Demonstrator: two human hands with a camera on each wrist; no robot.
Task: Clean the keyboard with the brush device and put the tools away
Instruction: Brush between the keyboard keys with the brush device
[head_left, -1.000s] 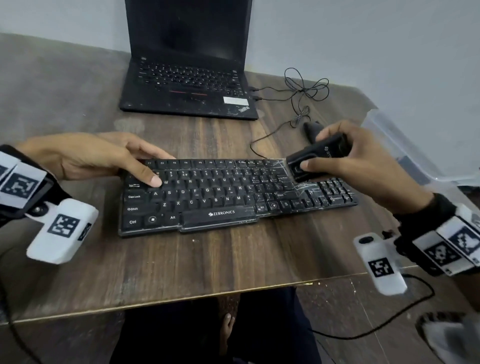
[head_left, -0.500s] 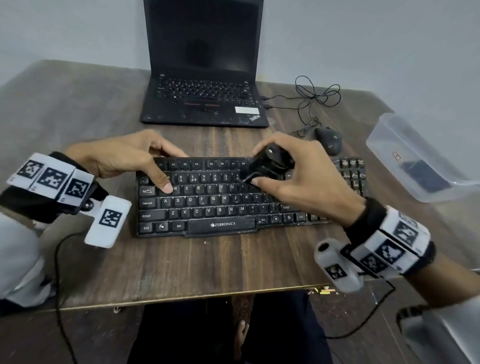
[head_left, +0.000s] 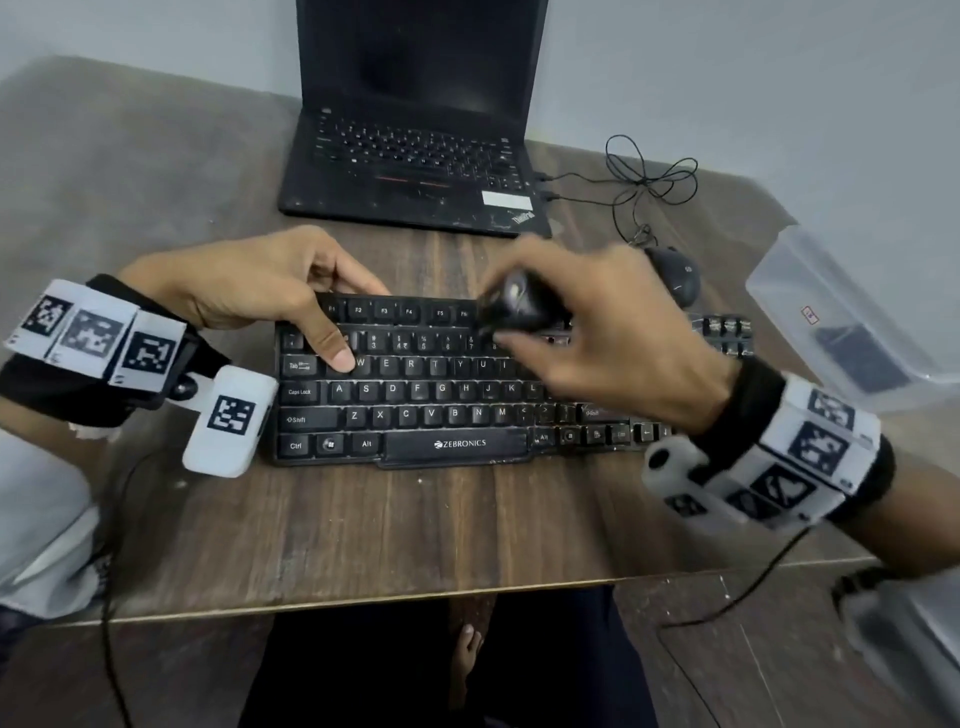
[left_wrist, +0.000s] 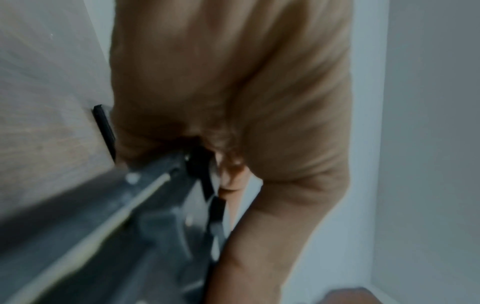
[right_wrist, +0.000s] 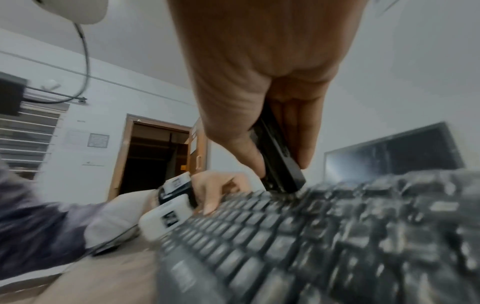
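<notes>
A black Zebronics keyboard (head_left: 457, 395) lies on the wooden table (head_left: 363, 530). My left hand (head_left: 348, 322) grips its top-left corner, thumb on the Q key and fingers curled over the far edge; the left wrist view shows the hand (left_wrist: 233, 102) against the keyboard's edge (left_wrist: 130, 226). My right hand (head_left: 506, 325) holds the small black brush device (head_left: 519, 299) over the number row near the middle, blurred by motion. In the right wrist view the device (right_wrist: 275, 156) is pinched between thumb and fingers, its lower end touching the keys (right_wrist: 311, 236).
An open black laptop (head_left: 415, 145) stands behind the keyboard. A black mouse (head_left: 672, 278) and its tangled cable (head_left: 649, 182) lie at the back right. A clear plastic container (head_left: 841, 322) with something dark inside sits at the table's right edge.
My right hand has carried the brush device leftward along the keyboard, from its right end to the upper middle rows. The left hand stays at the top-left corner.
</notes>
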